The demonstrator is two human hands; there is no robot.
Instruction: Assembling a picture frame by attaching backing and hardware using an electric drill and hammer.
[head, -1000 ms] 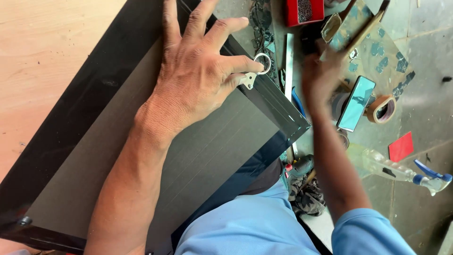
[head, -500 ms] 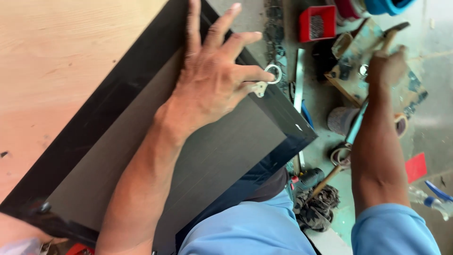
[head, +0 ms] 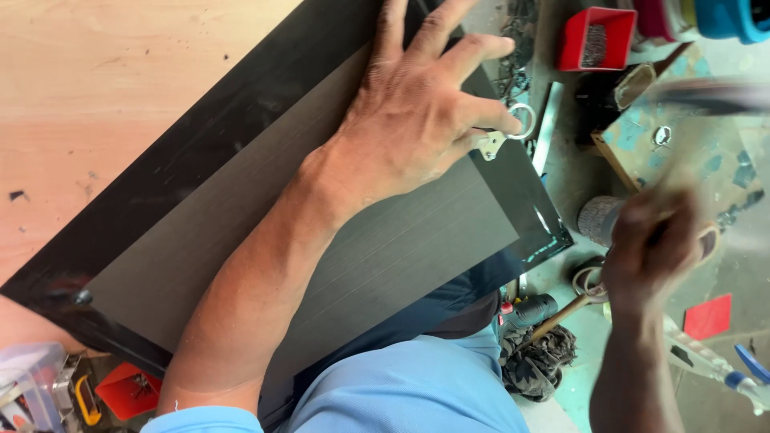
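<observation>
So my left hand [head: 417, 120] has its fingers spread flat on the back of a black picture frame [head: 241, 160], thumb and forefinger pinching a little metal ring hanger [head: 509, 132] against the frame's edge. That frame lies tilted across the pale wooden board [head: 96, 96], grey backing panel [head: 305, 265] up. My right hand [head: 654, 244] is off to the side above the messy floor, badly blurred; it looks clenched, but I can't tell on what. Farther out sit a red tray of nails [head: 597, 36] and a roll of tape [head: 597, 218].
</observation>
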